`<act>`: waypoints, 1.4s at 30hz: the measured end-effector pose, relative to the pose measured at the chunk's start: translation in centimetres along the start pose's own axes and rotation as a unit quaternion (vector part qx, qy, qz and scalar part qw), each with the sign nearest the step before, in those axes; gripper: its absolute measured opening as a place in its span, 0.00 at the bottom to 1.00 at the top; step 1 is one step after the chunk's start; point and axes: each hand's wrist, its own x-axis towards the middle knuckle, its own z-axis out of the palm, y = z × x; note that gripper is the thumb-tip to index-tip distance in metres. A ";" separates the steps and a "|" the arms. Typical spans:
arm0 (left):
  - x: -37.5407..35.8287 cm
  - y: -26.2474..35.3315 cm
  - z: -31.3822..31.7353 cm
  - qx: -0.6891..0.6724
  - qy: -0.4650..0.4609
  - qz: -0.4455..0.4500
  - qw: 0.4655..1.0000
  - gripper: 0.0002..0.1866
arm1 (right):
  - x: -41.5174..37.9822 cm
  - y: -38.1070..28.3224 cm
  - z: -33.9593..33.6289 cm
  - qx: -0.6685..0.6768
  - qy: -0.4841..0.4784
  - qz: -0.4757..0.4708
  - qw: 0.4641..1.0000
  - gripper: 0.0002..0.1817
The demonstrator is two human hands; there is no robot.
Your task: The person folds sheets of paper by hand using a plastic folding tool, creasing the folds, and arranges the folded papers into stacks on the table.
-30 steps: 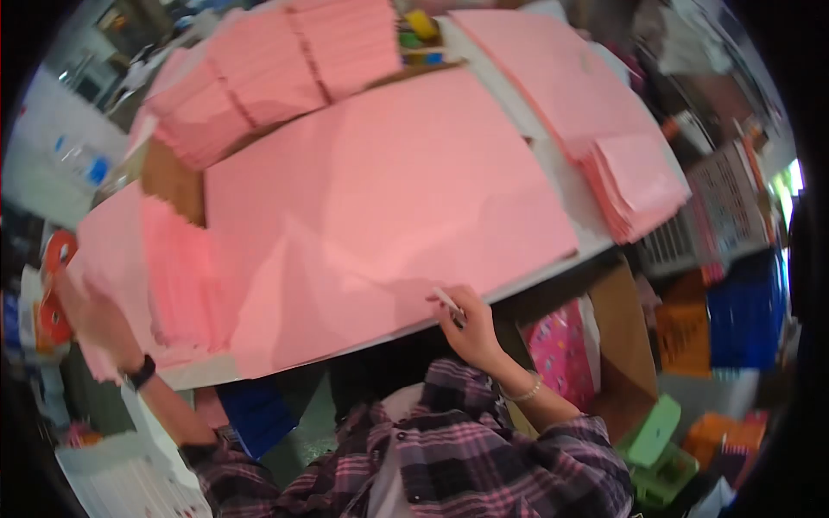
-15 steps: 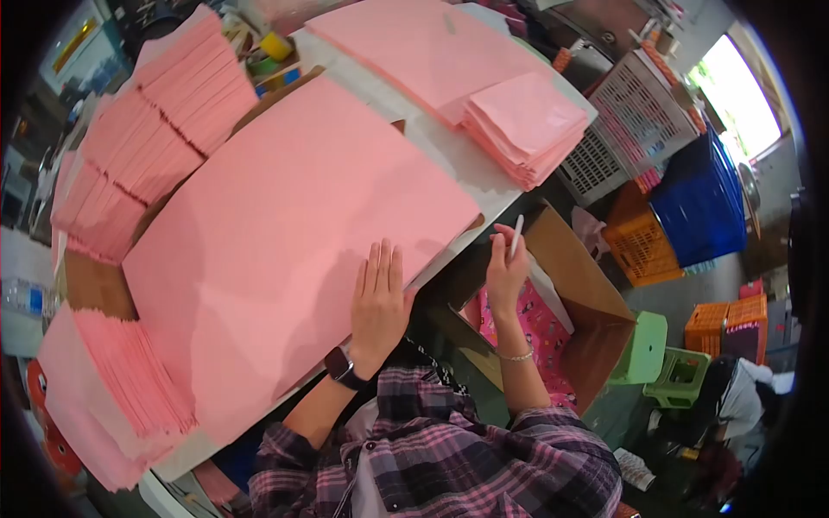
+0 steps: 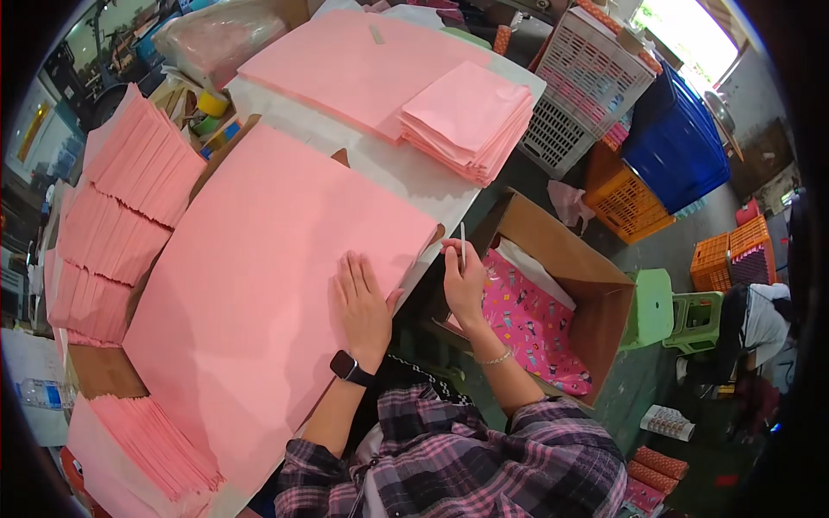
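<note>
Left hand (image 3: 363, 306) on paper sheet (image 3: 276, 285), cardboard box (image 3: 596, 285) at right.

My head camera gives a strong fisheye view with a black vignette around the rim, and straight edges bow near it. Daylight blows out to white at the bright opening (image 3: 691, 26) in the top right corner. The large flat pink paper sheet (image 3: 259, 285) is evenly lit and sharp, with soft shadows; the left edge looks dim and smeared.

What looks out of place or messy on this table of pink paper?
Little stands out. The big pink sheet hangs past the table edge, pinned flat by the left hand. The right hand holds a thin white tool beside it.
</note>
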 end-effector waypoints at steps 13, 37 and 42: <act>0.3 0.0 -0.6 -0.018 -0.001 0.003 1.000 0.41 | 0.3 0.4 0.9 -0.062 -0.025 -0.051 0.996 0.10; 0.0 -0.6 -1.3 -0.094 0.008 0.027 0.995 0.38 | -0.2 -0.7 3.0 -0.347 -0.068 -0.219 0.909 0.20; 0.0 -0.6 -1.0 -0.110 0.019 0.017 0.994 0.36 | -0.5 -2.4 2.9 -0.201 -0.095 -0.295 0.929 0.21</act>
